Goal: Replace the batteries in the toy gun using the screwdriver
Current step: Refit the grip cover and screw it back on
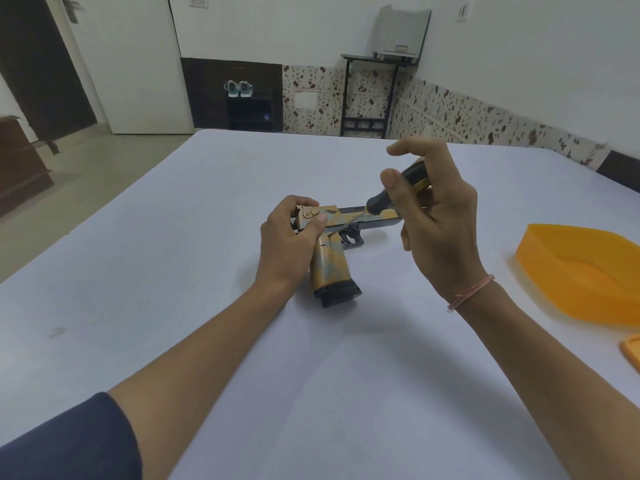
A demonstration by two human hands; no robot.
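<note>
Screwdriver tight in grip of right hand, toy gun in grip of left hand.

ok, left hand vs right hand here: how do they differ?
Left hand grips the toy gun low on the table; right hand holds the screwdriver raised above it. Left wraps the gun's rear; right pinches the handle, index finger lifted. Right wrist wears a pink thread; left wrist is bare. Both grip something at the gun.

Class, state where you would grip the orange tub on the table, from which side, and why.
I'd pinch the left rim of the orange tub, thumb outside, fingers inside, coming from above: it sits upright and open-topped, with its thin wall towards the person.
</note>
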